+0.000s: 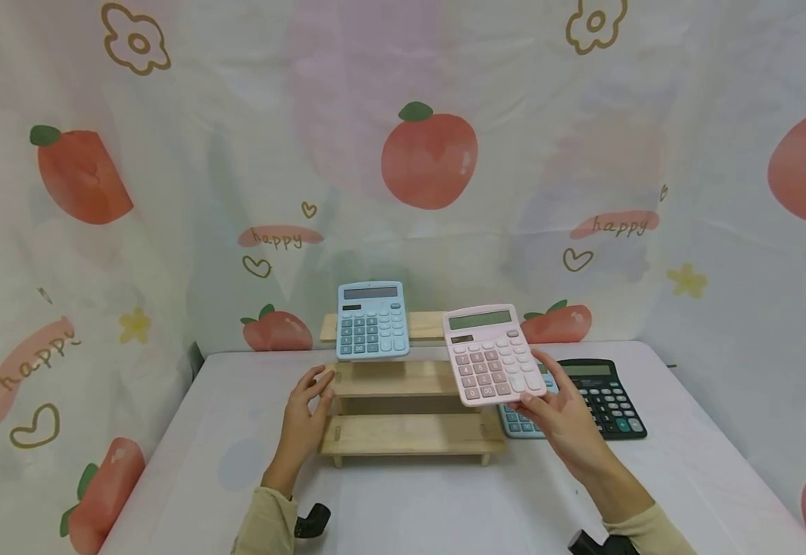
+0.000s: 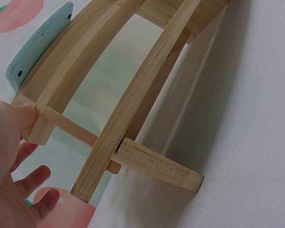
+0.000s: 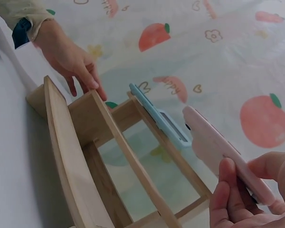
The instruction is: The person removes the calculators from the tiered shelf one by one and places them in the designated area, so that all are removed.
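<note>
1. Pink calculator sits in the right hand, lifted off the tabletop and tilted with its keys toward the head camera; it hangs over the right end of the wooden rack, in front of the rack's upper steps.
2. Right grip: clamped on the pink calculator, fingers behind its lower edge and the thumb on the front, as the right wrist view shows.
3. Left hand rests against the left end of the rack, by the middle step, with fingers spread and fairly straight. Left grip: apart, touching the wood and holding nothing; the left wrist view shows a fingertip pressed on the rack's side piece.
4. Wooden rack stands near the middle of the tabletop, toward its far edge, with three steps rising away from the person.
5. Blue calculator leans upright on the top step, at the left part of it, its display uppermost.
6. Black calculator lies flat on the tabletop just right of the rack, near the right edge.
7. Another blue calculator lies between the rack and the black one, largely hidden under the right hand and the pink calculator.
8. Peach-print cloth hangs behind and beside the tabletop.
</note>
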### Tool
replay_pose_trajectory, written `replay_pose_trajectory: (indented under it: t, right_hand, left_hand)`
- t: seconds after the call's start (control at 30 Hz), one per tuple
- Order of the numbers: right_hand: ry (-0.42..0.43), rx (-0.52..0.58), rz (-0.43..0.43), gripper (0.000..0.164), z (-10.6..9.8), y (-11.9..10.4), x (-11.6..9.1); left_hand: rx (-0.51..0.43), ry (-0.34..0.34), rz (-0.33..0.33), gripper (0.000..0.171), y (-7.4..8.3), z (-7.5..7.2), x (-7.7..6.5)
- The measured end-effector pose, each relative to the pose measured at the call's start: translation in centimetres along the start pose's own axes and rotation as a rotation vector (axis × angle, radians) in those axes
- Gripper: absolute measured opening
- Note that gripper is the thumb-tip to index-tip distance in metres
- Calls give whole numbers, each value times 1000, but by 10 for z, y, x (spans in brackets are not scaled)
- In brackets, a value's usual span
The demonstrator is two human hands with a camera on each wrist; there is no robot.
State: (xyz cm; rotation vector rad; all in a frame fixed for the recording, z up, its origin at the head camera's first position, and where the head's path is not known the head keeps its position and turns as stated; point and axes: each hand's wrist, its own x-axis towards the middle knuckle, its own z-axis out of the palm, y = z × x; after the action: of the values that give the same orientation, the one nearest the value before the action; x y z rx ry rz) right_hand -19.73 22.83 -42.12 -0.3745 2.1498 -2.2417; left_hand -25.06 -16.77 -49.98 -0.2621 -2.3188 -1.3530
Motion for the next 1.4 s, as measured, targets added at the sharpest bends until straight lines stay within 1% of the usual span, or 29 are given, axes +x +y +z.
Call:
replay_pose_trajectory:
  t: [0.2,0.4,0.6,0.83,1.03,1.17,1.4]
  right_hand:
    - [12,-28,27,76,-6,2,-11]
    - [47,-46,46,76,-14,6,-20]
    - [77,-17,71,73,-21,11,-26]
    - [99,24,76,68,-29,19,-34]
    - [135,4,133,72,-37,21,-40]
    - [143,2,139,75,-45,23,-43]
    - [157,2,176,81,-52,25,-46]
  left_hand:
    - [5,4,15,36,-1,0,-1]
    - [-3,-1,9,37,-3,1,-1]
    - [-1,-3,-3,37,-2,0,-2]
    - [0,-4,-6,38,-2,0,-1]
    - [6,-4,-2,38,-4,0,0]
    - [8,-2,3,37,-3,1,0]
    - [12,-2,5,37,-3,1,0]
